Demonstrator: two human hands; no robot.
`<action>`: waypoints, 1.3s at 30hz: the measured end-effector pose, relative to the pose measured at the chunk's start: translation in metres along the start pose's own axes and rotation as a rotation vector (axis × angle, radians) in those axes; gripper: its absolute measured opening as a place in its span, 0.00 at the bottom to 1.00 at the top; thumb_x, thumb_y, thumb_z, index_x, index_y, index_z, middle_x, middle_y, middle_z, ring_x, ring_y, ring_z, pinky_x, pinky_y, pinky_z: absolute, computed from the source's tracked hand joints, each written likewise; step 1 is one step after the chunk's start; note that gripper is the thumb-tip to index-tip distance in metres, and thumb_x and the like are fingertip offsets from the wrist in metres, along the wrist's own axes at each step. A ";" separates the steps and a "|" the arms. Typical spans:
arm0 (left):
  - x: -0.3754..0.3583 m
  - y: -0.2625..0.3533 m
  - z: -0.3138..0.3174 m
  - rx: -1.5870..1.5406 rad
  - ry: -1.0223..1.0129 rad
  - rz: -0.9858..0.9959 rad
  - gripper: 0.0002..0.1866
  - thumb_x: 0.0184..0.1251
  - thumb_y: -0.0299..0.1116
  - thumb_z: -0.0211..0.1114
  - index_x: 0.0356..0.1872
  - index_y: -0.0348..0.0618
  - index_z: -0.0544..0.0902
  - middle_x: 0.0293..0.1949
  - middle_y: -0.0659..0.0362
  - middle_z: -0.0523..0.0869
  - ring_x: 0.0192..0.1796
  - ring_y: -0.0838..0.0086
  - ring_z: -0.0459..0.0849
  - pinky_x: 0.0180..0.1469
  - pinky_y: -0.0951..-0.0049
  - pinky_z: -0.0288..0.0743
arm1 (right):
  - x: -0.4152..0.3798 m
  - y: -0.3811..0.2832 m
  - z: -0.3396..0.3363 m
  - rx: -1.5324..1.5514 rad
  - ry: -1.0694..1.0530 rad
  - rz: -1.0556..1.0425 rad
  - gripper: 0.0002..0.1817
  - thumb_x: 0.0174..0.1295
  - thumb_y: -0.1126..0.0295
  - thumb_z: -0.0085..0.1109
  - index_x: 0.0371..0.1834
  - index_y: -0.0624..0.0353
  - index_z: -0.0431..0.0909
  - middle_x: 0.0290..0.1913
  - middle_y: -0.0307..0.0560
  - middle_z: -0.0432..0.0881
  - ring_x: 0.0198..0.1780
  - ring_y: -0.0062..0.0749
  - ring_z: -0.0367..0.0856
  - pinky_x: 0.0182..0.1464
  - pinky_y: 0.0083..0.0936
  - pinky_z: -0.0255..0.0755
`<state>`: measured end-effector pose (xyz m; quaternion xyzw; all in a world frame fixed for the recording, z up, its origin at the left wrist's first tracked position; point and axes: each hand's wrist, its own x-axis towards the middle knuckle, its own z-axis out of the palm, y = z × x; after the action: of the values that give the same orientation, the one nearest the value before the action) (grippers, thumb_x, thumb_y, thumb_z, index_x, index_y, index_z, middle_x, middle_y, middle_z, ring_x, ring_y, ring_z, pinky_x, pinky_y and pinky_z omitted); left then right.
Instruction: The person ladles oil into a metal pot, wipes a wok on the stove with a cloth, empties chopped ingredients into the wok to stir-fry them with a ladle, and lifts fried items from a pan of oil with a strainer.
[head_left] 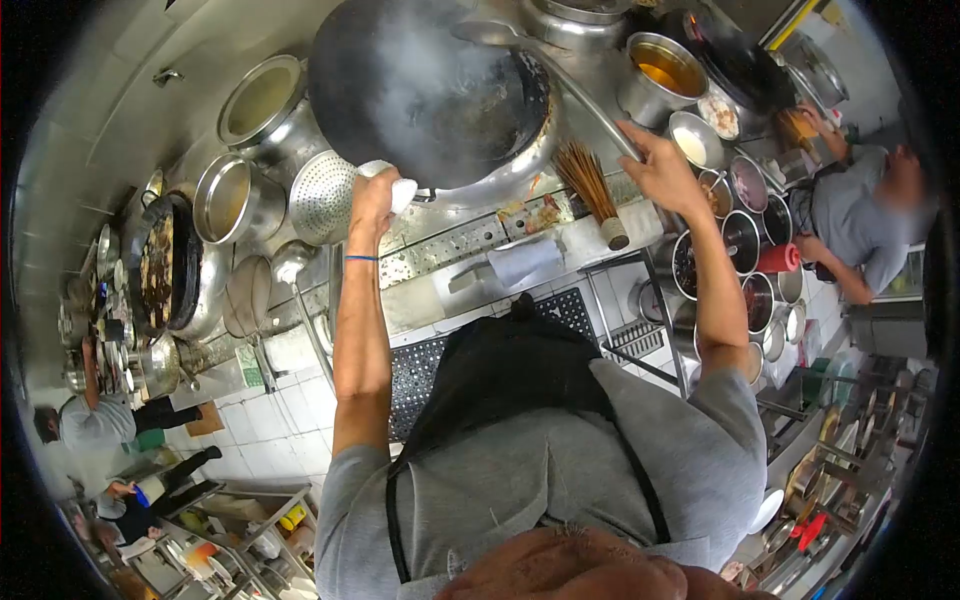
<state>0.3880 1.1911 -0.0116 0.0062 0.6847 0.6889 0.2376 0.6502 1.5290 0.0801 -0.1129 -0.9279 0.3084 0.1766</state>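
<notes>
My left hand (372,208) is closed around a folded white cloth (403,194) at the near rim of a dark wok (345,95). The wok's small loop handle shows just beside the cloth. Smoke or steam rises over the wok and blurs part of its inside. My right hand (665,172) grips the long handle of a metal ladle (580,92). The ladle's bowl is over the far right part of the wok, apart from my hand. A bamboo wok brush (588,190) lies between my right hand and the wok.
A perforated strainer (322,198) and metal pots (238,198) stand left of the wok. To the right are a pot of orange liquid (664,72) and several ingredient containers (740,240). One co-worker (860,205) stands at the right; others are at far left.
</notes>
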 end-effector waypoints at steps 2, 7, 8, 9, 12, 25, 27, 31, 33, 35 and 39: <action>0.000 -0.003 0.000 -0.013 0.003 0.055 0.04 0.56 0.26 0.62 0.27 0.35 0.80 0.23 0.58 0.81 0.21 0.72 0.80 0.20 0.71 0.70 | 0.013 -0.014 0.000 -0.095 -0.042 0.029 0.29 0.59 0.76 0.61 0.67 0.63 0.71 0.26 0.59 0.79 0.21 0.31 0.72 0.32 0.33 0.72; 0.004 -0.006 -0.003 0.094 0.035 0.204 0.05 0.53 0.26 0.61 0.23 0.35 0.79 0.23 0.57 0.82 0.22 0.71 0.81 0.25 0.69 0.72 | 0.041 0.018 0.039 -0.029 0.099 -0.130 0.29 0.61 0.75 0.60 0.68 0.62 0.69 0.42 0.69 0.82 0.39 0.45 0.86 0.45 0.33 0.75; 0.002 -0.003 -0.002 0.128 0.045 0.239 0.06 0.53 0.27 0.62 0.24 0.34 0.80 0.24 0.56 0.83 0.24 0.71 0.81 0.27 0.69 0.74 | 0.038 0.020 0.037 -0.050 0.086 -0.137 0.29 0.61 0.75 0.59 0.68 0.62 0.69 0.46 0.69 0.82 0.44 0.47 0.85 0.48 0.34 0.75; -0.001 0.000 0.000 0.161 0.057 0.274 0.06 0.53 0.27 0.62 0.26 0.33 0.80 0.25 0.56 0.83 0.25 0.70 0.82 0.29 0.68 0.75 | 0.035 0.021 0.037 -0.070 0.072 -0.145 0.29 0.61 0.75 0.59 0.68 0.62 0.69 0.50 0.69 0.81 0.48 0.50 0.84 0.51 0.34 0.75; 0.002 -0.003 -0.003 0.288 0.114 0.351 0.12 0.51 0.29 0.64 0.34 0.30 0.80 0.29 0.53 0.85 0.31 0.66 0.84 0.37 0.66 0.77 | 0.018 0.026 0.029 -0.152 -0.001 -0.161 0.29 0.61 0.76 0.58 0.69 0.58 0.69 0.53 0.67 0.80 0.53 0.57 0.82 0.57 0.40 0.74; -0.017 0.002 0.013 0.398 0.136 0.704 0.25 0.50 0.28 0.64 0.52 0.28 0.75 0.41 0.43 0.86 0.45 0.56 0.85 0.51 0.64 0.76 | -0.042 0.009 -0.003 -0.267 -0.043 0.143 0.30 0.61 0.76 0.57 0.69 0.45 0.71 0.55 0.59 0.81 0.56 0.55 0.80 0.58 0.43 0.74; -0.021 0.007 0.012 0.506 0.149 0.633 0.29 0.50 0.29 0.65 0.55 0.23 0.73 0.42 0.39 0.85 0.46 0.53 0.84 0.52 0.64 0.75 | -0.045 0.010 -0.001 -0.244 -0.011 0.109 0.29 0.61 0.77 0.57 0.68 0.48 0.72 0.58 0.59 0.79 0.57 0.56 0.79 0.60 0.42 0.73; 0.001 -0.005 0.006 0.562 0.193 0.689 0.36 0.51 0.31 0.66 0.60 0.15 0.68 0.42 0.34 0.84 0.45 0.53 0.84 0.52 0.63 0.75 | -0.053 -0.001 -0.048 -0.301 -0.310 0.214 0.31 0.58 0.80 0.59 0.68 0.51 0.72 0.58 0.56 0.80 0.56 0.54 0.80 0.60 0.39 0.73; -0.008 0.007 0.011 0.592 0.196 0.652 0.39 0.51 0.32 0.66 0.61 0.12 0.65 0.42 0.32 0.84 0.46 0.54 0.85 0.52 0.63 0.76 | -0.057 0.000 -0.041 -0.288 -0.196 0.151 0.30 0.57 0.79 0.59 0.66 0.50 0.74 0.56 0.55 0.81 0.54 0.53 0.81 0.58 0.41 0.74; -0.011 0.009 0.013 0.581 0.206 0.667 0.39 0.51 0.32 0.66 0.61 0.11 0.65 0.42 0.32 0.84 0.46 0.55 0.85 0.53 0.63 0.76 | -0.060 0.000 -0.026 -0.264 -0.089 0.149 0.30 0.57 0.78 0.59 0.66 0.50 0.74 0.55 0.56 0.82 0.53 0.54 0.81 0.57 0.42 0.75; -0.007 0.012 0.013 0.519 0.134 0.707 0.38 0.51 0.32 0.66 0.59 0.12 0.66 0.43 0.34 0.84 0.45 0.56 0.85 0.53 0.63 0.76 | -0.064 0.016 0.009 -0.198 0.067 0.173 0.29 0.60 0.77 0.58 0.68 0.51 0.72 0.53 0.60 0.82 0.51 0.58 0.82 0.55 0.42 0.76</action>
<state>0.3945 1.2012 0.0029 0.2549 0.8046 0.5321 -0.0672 0.7063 1.5158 0.0470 -0.2196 -0.9341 0.2255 0.1683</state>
